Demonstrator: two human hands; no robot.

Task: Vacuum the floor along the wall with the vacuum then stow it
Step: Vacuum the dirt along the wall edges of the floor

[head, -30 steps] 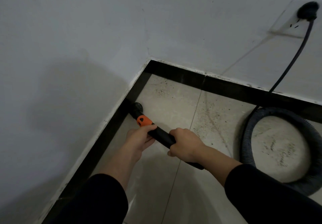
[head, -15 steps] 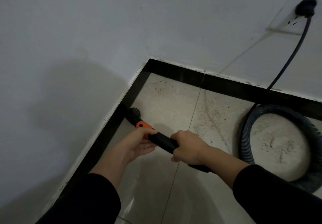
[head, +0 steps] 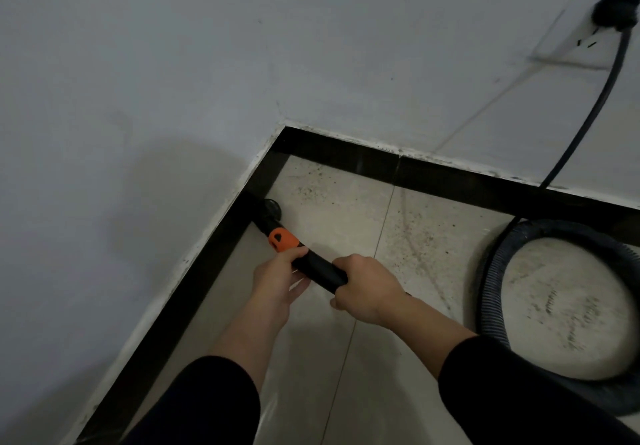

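A black vacuum wand (head: 318, 270) with an orange collar (head: 282, 239) points down to the left, its round nozzle (head: 270, 210) on the tiled floor against the black skirting (head: 204, 268) of the left wall. My left hand (head: 280, 278) holds the wand just below the collar, thumb over the top and fingers underneath. My right hand (head: 367, 289) grips the wand further back, fingers curled round it. The ribbed grey hose (head: 491, 289) loops in a ring on the floor at the right. The vacuum's body is out of view.
Two white walls meet in a corner (head: 284, 126) ahead. A black power cord (head: 581, 126) runs from a plug (head: 616, 12) in a wall socket down to the floor. Dust specks lie on the beige tiles (head: 346, 202) near the far skirting.
The nozzle has slid along the left skirting, first back from the corner and then toward it again. Both hands keep their hold on the wand.
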